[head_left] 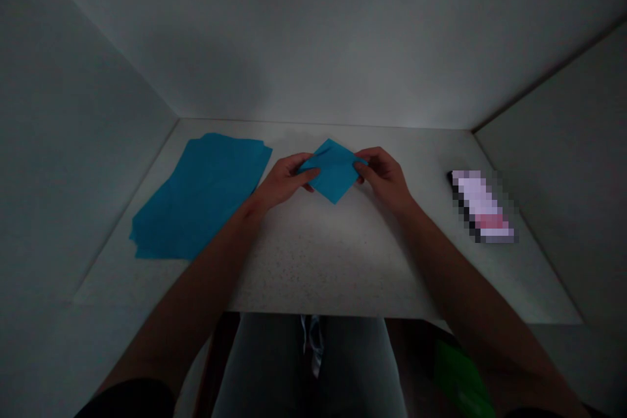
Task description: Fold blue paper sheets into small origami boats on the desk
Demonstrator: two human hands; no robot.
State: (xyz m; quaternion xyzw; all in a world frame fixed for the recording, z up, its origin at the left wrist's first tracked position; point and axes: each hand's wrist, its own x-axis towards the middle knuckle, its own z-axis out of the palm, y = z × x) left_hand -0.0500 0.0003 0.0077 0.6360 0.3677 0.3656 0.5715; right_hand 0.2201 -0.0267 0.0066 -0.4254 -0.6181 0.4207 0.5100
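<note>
A small folded piece of blue paper (335,172), diamond-shaped from here, is held between both hands above the middle of the table. My left hand (288,177) pinches its left corner, the thumb lying on top. At the opposite corner, my right hand (385,173) grips the paper between thumb and fingers. Some fingertips of both hands are hidden behind the paper. To the left of my left hand lies a stack of larger blue paper sheets (200,196), their edges unevenly lined up; my left forearm passes over its near right side.
A phone (482,206), blurred into blocks, lies on the right of the speckled pale table (313,268). Walls enclose the table at the back, left and right. My legs (274,366) are under its front edge. Something green (460,375) is low at the right.
</note>
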